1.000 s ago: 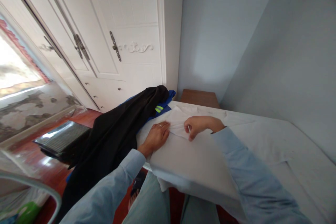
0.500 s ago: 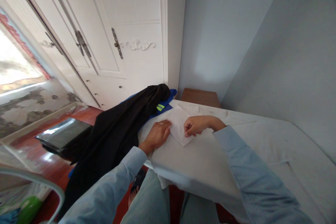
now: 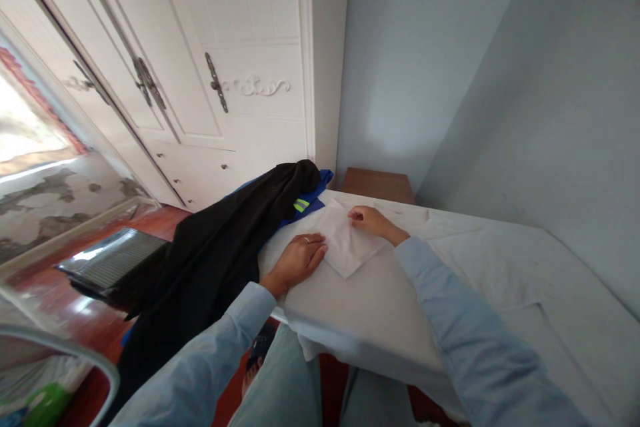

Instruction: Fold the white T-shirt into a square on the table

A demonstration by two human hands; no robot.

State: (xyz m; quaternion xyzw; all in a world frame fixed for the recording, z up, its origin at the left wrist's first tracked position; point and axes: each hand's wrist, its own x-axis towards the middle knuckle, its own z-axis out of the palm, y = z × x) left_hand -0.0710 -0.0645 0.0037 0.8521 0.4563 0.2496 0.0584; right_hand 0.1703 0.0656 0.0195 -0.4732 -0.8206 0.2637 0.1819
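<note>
The white bed (image 3: pixel 450 307) carries a folded white cloth (image 3: pixel 347 243) and, seemingly over blue fabric (image 3: pixel 313 197), a black garment (image 3: pixel 225 240).

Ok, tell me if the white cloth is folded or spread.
Folded: the white cloth lies as a small layered square, left hand and right hand on its edges.

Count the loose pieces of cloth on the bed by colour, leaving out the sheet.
White cloth: 1
Black garment: 1
Blue garment: 1
Total: 3
</note>
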